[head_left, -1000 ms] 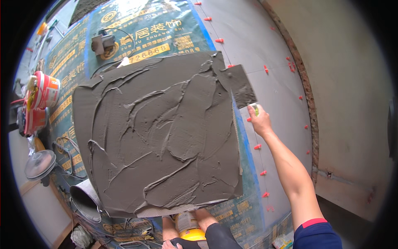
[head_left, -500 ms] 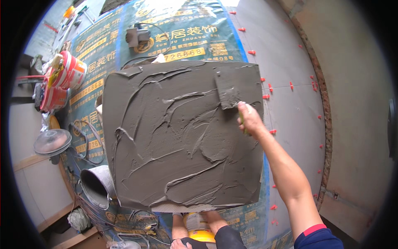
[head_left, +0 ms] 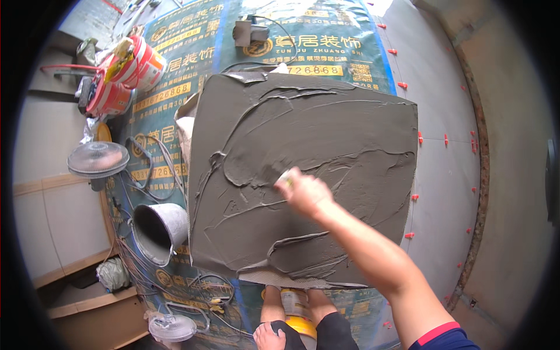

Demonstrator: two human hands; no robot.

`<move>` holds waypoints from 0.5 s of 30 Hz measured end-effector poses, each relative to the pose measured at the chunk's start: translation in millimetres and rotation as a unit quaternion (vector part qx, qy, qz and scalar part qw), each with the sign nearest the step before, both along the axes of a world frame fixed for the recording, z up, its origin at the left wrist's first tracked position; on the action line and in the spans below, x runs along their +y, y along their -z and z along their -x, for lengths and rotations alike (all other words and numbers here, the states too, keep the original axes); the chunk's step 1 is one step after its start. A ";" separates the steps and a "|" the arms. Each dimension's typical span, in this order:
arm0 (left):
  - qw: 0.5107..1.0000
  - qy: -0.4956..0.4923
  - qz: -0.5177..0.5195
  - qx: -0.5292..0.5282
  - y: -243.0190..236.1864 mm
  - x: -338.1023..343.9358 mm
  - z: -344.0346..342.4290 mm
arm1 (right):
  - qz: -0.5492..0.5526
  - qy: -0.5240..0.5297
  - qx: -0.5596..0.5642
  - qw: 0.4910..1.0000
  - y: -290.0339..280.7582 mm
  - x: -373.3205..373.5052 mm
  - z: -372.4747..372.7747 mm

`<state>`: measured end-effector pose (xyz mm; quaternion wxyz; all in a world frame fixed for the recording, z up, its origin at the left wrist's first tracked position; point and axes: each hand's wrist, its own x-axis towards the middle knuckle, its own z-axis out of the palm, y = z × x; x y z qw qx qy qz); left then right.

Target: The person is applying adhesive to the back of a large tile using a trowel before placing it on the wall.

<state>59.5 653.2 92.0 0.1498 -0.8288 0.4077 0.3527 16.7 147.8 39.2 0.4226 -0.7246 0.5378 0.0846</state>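
Note:
My right hand (head_left: 307, 191) is closed round the handle of a trowel (head_left: 273, 174), its mortar-coated blade blurred by motion. The blade is pressed against grey mortar (head_left: 356, 134), which covers nearly all of a large square tile (head_left: 262, 278). Curved ridges and smooth swept areas mark the mortar, and a ribbed strip of tile shows at the near edge. My left hand (head_left: 269, 337) lies open on my left knee, holding nothing.
Left of the tile are a grey bucket (head_left: 169, 224) on its side, loose cables (head_left: 149, 157), a fan (head_left: 98, 158) and red-and-white buckets (head_left: 146, 64). A yellow bucket (head_left: 300, 325) stands between my legs. Red tile clips (head_left: 420, 137) stick up along floor joints at right.
My right hand has swept the trowel left and nearer across the mortar, smoothing the upper right and leaving a curved ridge. The view has shifted left. My left hand stays on the knee.

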 end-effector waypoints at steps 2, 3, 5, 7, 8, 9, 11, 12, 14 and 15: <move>1.000 -0.010 0.012 0.001 -1.5 0.7 -3.2 | 0.067 0.129 -0.040 0.989 6.7 -31.5 14.2; 1.000 -0.015 0.014 0.000 -1.1 0.5 -5.5 | 0.075 0.170 0.023 0.982 3.6 -46.8 21.4; 0.999 -0.026 0.018 0.000 1.5 0.3 -10.7 | 0.128 0.250 0.020 0.960 13.4 -59.2 40.6; 0.999 -0.020 0.038 -0.002 4.1 1.3 -15.6 | 0.090 0.283 -0.012 0.955 16.8 -60.2 42.2; 0.999 -0.026 0.040 0.000 7.5 -0.4 -19.4 | 0.046 0.298 -0.024 0.953 23.4 -60.8 39.2; 0.998 -0.040 0.049 0.016 9.3 0.6 -25.0 | 0.041 0.293 -0.025 0.955 23.5 -59.1 22.0; 0.998 -0.038 0.046 0.020 7.9 3.1 -34.5 | -0.120 0.240 -0.145 0.952 8.7 -59.5 -18.9; 0.998 -0.045 0.037 0.009 1.6 6.5 -47.8 | -0.133 0.233 -0.152 0.951 4.7 -52.4 -48.2; 0.993 -0.089 0.043 0.064 5.4 0.7 -62.0 | -0.128 0.117 -0.127 0.977 -1.7 -46.5 -73.8; 0.992 -0.099 0.040 0.070 6.3 1.8 -66.9 | -0.138 0.103 -0.101 0.980 0.2 -35.5 -80.8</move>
